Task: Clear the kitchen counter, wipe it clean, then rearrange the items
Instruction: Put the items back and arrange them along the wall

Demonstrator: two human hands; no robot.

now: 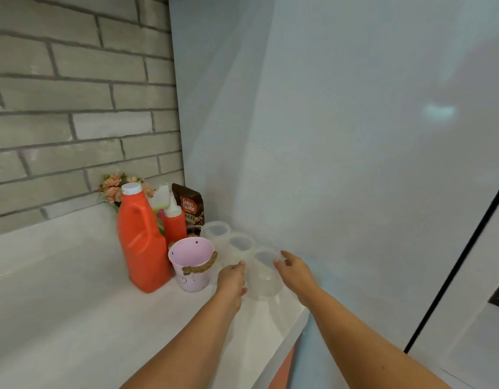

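Both hands are on the nearest clear jar (263, 279), at the right end of the white tabletop (74, 290). The left hand (231, 279) has its grip cupped round the jar's left side, thumb low, fingers up top. The right hand (294, 272) lays its fingers on the right rim - can't tell if that grip is actually closed. Two more clear jars (241, 242) line up behind it, with a pink bucket (190, 265) and an orange jug (141, 240) just left.

We can read "Great Taste" in white on an orange panel of the brown pouch (190, 207), with "ULES" below it. Small dark marks on the pink bucket (192, 265) stay illegible to us.
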